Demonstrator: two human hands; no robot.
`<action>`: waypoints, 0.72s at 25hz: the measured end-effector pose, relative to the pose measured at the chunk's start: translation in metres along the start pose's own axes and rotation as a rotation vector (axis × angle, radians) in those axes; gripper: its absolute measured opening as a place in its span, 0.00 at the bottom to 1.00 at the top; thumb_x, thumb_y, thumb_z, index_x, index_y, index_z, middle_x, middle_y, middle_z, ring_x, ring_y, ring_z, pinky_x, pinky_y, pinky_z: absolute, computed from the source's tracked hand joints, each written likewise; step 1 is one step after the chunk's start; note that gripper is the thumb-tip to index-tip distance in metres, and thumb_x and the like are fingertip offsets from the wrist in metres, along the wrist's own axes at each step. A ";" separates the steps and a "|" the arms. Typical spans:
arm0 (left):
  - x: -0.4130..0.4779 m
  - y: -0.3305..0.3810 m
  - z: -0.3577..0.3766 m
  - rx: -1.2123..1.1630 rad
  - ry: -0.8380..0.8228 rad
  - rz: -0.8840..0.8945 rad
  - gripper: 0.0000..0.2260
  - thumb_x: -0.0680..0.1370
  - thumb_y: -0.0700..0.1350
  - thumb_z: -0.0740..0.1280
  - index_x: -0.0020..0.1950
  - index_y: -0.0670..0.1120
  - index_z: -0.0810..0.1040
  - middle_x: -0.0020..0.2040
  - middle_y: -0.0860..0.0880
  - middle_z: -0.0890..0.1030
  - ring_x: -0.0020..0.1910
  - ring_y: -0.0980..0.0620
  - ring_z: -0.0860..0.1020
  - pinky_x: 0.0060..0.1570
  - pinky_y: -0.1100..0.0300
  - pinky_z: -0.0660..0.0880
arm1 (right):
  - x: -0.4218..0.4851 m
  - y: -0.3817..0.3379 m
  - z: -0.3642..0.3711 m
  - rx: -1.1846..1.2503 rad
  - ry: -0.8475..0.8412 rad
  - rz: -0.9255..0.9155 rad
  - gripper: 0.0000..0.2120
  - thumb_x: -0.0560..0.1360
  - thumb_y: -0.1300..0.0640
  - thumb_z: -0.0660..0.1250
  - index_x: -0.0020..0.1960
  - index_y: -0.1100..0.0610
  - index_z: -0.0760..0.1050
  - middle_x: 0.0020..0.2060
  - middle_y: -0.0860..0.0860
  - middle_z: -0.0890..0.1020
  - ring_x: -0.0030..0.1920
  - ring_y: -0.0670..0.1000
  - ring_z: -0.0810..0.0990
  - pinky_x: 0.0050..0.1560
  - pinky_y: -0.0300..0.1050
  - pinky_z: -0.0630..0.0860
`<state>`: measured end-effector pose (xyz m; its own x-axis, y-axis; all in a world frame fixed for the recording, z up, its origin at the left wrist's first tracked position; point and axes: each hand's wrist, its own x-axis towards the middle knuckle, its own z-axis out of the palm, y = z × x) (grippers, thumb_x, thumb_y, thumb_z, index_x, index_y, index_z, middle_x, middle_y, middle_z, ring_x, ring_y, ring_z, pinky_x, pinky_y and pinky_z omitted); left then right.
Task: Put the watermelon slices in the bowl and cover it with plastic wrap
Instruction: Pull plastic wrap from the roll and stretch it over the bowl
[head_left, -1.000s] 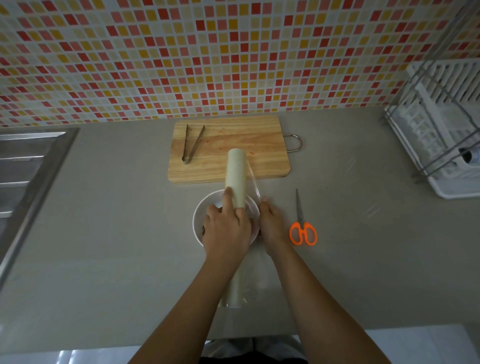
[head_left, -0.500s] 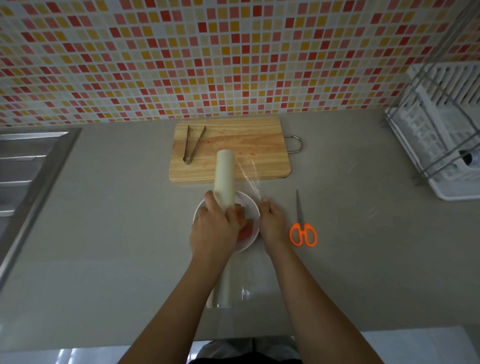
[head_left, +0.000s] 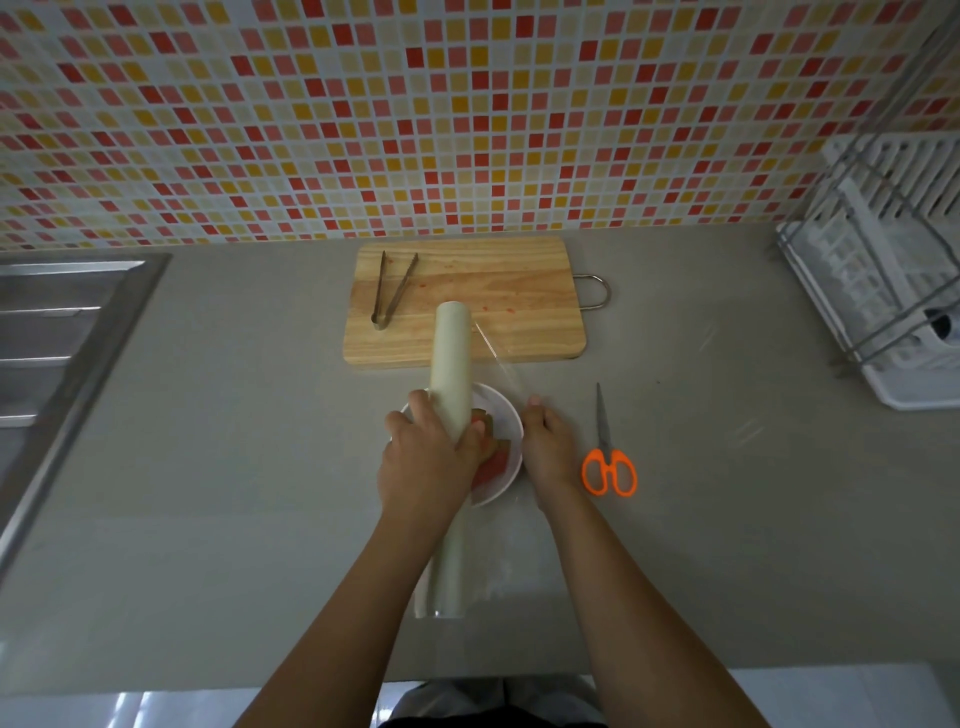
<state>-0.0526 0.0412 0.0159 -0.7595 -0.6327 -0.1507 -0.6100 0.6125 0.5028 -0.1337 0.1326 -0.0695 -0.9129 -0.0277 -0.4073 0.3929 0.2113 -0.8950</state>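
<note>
Left hand (head_left: 431, 460): clamped round the roll of plastic wrap (head_left: 451, 358), fingers curled over its middle. The roll lies along the 12-to-6 line directly above the bowl (head_left: 511, 418). Its near end passes under the left forearm and shows only as a blurred pale stub at 6 o'clock.

Right hand (head_left: 548, 447): set at the bowl's 3 o'clock rim, fingers curled, thumb pointing to 12. It appears to pinch the edge of the film (head_left: 496, 358), but the clear sheet shows only as a few glints between the roll's far end and that thumb.

Watermelon slices (head_left: 491, 465): in the bowl, largely hidden by the left hand and roll, so no count is possible. The bowl stands on the grey counter (head_left: 208, 467).

Surroundings, from the bowl:
- 12 o'clock: cutting board (head_left: 467, 332) with red smears, tongs (head_left: 398, 291) on its left part.
- 3 o'clock: orange-handled scissors (head_left: 603, 441), just past the right hand.
- 2 o'clock: dish rack (head_left: 883, 291), cut off by the frame.
- 9 to 10 o'clock: sink (head_left: 62, 322), also cut off.
</note>
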 end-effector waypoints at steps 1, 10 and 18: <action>0.001 -0.001 -0.001 -0.040 -0.008 -0.029 0.27 0.72 0.61 0.65 0.62 0.45 0.65 0.51 0.43 0.71 0.49 0.37 0.77 0.41 0.53 0.68 | 0.000 0.000 0.000 0.003 -0.008 0.003 0.20 0.80 0.48 0.53 0.41 0.59 0.76 0.39 0.55 0.81 0.44 0.54 0.78 0.48 0.49 0.73; 0.005 -0.016 -0.003 -0.237 0.021 -0.070 0.21 0.79 0.55 0.58 0.66 0.43 0.65 0.57 0.38 0.78 0.54 0.38 0.76 0.48 0.53 0.68 | -0.001 0.000 0.001 0.039 -0.005 0.034 0.18 0.80 0.47 0.53 0.39 0.55 0.75 0.36 0.49 0.79 0.45 0.53 0.78 0.52 0.51 0.73; -0.001 -0.014 0.010 -0.013 -0.046 0.078 0.28 0.78 0.62 0.51 0.75 0.54 0.50 0.65 0.38 0.69 0.55 0.37 0.73 0.47 0.53 0.65 | 0.000 0.000 -0.001 -0.075 0.018 -0.043 0.23 0.80 0.49 0.52 0.43 0.66 0.75 0.42 0.62 0.82 0.44 0.56 0.78 0.50 0.53 0.74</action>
<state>-0.0460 0.0384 0.0004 -0.8146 -0.5604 -0.1495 -0.5455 0.6528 0.5256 -0.1341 0.1340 -0.0697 -0.9307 -0.0210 -0.3653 0.3449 0.2830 -0.8950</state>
